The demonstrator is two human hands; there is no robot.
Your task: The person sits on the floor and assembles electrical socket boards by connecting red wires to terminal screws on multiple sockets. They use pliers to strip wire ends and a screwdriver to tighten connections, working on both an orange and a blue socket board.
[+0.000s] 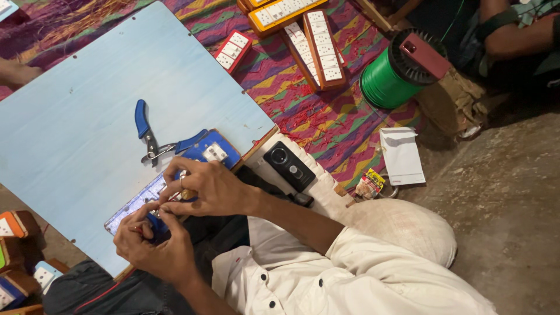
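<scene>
My left hand [153, 245] grips the near end of a long blue switch panel [205, 153] with a white socket on it. The panel lies at the near edge of a pale blue board [87, 116]. My right hand [209, 186], with a ring on one finger, is closed over the panel and pinches a small brown-handled tool [188, 194], most of which is hidden. Blue-handled pliers [149, 137] lie on the board just beyond my right hand.
Wooden-framed switch boards [319, 44] and a red one [233, 49] lie on a striped mat. A green wire spool [386, 80], a white envelope [402, 156], a black device [289, 166], a sack [408, 224] and another person's arm [513, 35] are on the right.
</scene>
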